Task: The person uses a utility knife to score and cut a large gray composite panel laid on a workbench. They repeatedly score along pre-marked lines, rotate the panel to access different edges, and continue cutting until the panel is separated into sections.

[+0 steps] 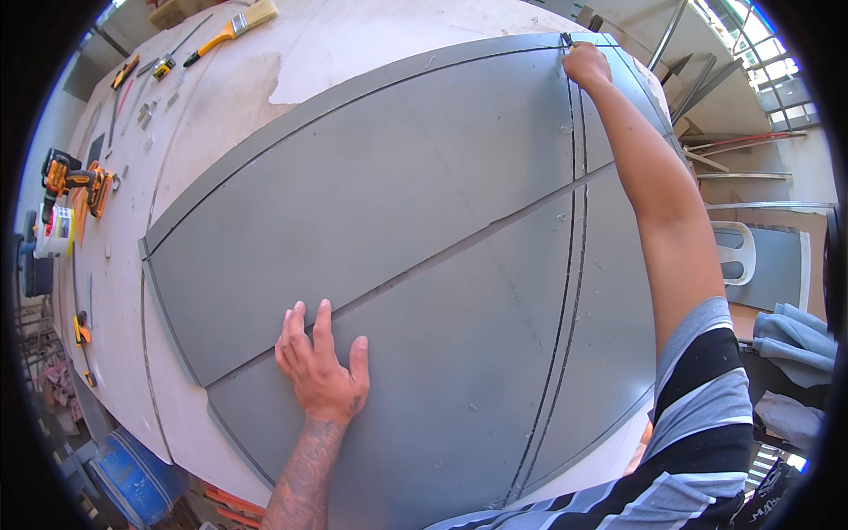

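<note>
A large grey sheet panel (371,194) lies flat before me, with dark grooves along its edges and a pair of parallel grooves down its right side. A long slanting split or seam (442,253) crosses it. My left hand (324,362) rests on the panel beside this seam, fingers spread, holding nothing. At the far right edge my right hand (587,64), arm stretched out, is closed around a small tool, at the top of the paired grooves. Only a dark tip and a bit of yellow show, so its kind is hidden. Small shavings lie on the panel.
The white table (212,106) bears a paintbrush (234,31), a tape measure (164,67), an orange cordless drill (78,181) and a white tub (58,231) at its left. A blue drum (137,477) stands below left. A white plastic chair (735,253) and metal bars are at right.
</note>
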Tool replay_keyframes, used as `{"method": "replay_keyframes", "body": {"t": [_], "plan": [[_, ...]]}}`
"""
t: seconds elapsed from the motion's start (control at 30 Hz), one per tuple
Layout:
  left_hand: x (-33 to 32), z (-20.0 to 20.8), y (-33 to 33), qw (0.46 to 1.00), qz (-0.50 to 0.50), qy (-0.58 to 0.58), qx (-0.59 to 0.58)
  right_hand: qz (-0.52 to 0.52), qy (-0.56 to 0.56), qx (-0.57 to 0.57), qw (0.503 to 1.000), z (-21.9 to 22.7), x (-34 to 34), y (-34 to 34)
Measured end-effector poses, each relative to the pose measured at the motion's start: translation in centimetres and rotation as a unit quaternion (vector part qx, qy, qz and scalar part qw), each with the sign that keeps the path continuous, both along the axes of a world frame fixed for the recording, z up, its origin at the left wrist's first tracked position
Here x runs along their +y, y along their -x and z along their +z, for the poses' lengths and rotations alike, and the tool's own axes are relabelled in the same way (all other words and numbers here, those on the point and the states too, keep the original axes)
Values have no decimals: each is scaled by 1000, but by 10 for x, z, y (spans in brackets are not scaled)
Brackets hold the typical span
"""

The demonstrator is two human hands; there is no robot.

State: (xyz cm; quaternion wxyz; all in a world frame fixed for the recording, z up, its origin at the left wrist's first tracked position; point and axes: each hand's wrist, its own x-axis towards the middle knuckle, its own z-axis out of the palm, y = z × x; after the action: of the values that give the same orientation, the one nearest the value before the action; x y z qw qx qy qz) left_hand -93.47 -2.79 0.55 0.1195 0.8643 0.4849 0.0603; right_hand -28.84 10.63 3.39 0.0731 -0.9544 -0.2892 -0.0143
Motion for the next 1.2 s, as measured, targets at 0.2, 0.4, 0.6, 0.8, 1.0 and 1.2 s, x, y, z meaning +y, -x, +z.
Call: {"method": "replay_keyframes", "body": {"t": [0.2, 0.4, 0.6, 0.8, 1.0, 1.2], "plan": [[0, -2, 2, 1000, 0, -9, 5, -1, 34, -3, 999, 4, 7, 19], [1, -6, 3, 1000, -4, -24, -7, 36, 63, -32, 997, -1, 11, 19], [0, -7, 2, 1000, -1, -26, -13, 69, 82, 30, 994, 5, 5, -15], [-1, -6, 4, 1000, 11, -19, -18, 87, 101, -19, 991, 5, 2, 16], [-1, -2, 4, 1000, 14, -4, -20, 58, 130, 55, 988, 24, -3, 35], [-1, -1, 4, 1000, 15, -1, -28, 89, 106, -23, 990, 12, -26, 44]]}}
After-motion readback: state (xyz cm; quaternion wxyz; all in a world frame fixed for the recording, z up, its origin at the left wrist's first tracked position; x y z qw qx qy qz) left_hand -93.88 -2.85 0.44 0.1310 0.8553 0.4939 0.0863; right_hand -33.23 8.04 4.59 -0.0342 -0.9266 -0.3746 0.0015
